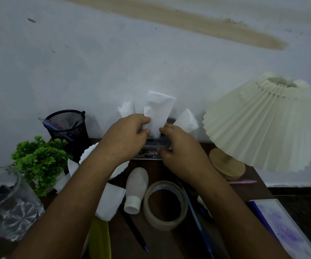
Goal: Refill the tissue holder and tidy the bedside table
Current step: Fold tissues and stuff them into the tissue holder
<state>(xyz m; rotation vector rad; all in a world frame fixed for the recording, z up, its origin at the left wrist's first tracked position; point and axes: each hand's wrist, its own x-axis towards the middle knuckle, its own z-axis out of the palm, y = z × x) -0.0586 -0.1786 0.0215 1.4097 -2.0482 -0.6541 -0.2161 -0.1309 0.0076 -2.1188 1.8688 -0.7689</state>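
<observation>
A clear tissue holder stands against the wall at the back of the dark wooden table. White folded tissues stick up out of it, one tall in the middle and a smaller one on each side. My left hand pinches the lower left edge of the middle tissue. My right hand grips the holder's front right corner, with a fingertip against the tissue's base. A loose folded tissue lies on the table under my left forearm.
A black mesh pen cup and a green plant stand at the left, with a glass bowl nearer. A white bottle, tape roll, pens and a notebook lie in front. A pleated lamp stands right.
</observation>
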